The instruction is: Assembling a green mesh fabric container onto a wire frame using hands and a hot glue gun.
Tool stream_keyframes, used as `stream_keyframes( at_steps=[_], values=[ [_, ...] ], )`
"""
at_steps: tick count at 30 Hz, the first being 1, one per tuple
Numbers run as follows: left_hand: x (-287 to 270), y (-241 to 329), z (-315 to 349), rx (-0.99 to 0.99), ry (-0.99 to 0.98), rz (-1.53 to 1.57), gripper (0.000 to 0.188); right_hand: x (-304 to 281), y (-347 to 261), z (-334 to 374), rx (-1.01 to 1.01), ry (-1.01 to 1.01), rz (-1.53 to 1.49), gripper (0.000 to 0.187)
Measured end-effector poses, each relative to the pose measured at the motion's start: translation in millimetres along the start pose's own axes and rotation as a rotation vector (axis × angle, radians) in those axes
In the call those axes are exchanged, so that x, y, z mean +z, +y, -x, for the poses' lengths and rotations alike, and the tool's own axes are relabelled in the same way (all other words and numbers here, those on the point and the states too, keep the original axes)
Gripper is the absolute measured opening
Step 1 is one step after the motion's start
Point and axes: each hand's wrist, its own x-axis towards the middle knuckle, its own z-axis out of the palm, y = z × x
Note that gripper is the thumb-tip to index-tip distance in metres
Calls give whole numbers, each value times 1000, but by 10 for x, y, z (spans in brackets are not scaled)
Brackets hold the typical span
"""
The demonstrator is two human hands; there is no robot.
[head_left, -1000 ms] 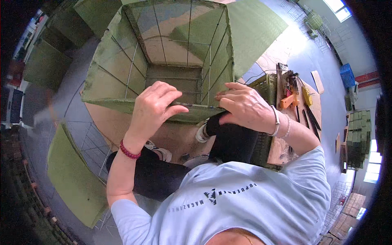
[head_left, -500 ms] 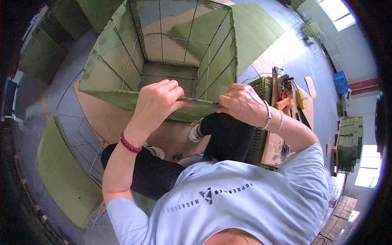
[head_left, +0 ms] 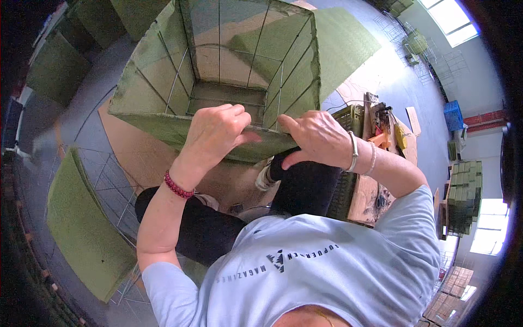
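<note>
On the green wire-frame box (head_left: 163, 103) rim, left hand (head_left: 213, 132) and right hand (head_left: 313, 136) pinch.

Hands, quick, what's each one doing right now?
Left hand: closed, pinching the near rim of the green-lined wire cage.
Right hand: fingers curled on the same rim; whether it grips cannot be told.

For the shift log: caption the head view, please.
Both hands, left hand and right hand, pinch the near rim of a green-lined wire cage.
</note>
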Motion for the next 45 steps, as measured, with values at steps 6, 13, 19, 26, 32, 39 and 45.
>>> stream_keyframes(
  at_steps=[6,13,19,26,32,39,45],
  values=[
    [-54,-13,5,-13,-48,4,34,112,-48,-153,11,115,-169,39],
    [-355,-61,108,-5,91,185,23,144,-174,-197,-70,292,-224,36],
    [-227,-97,91,9,34,229,17,197,-273,-337,26,157,-245,30],
    [-174,-122,49,14,20,266,17,221,-322,-367,21,341,-272,40],
    [-182,-56,54,-13,50,250,14,327,-453,-347,-28,538,-246,10],
    [-187,-43,9,-27,-22,184,21,220,-399,-425,154,166,-263,23],
    [-151,37,19,-58,43,174,25,327,-406,-164,38,539,-254,24]
  ],
)
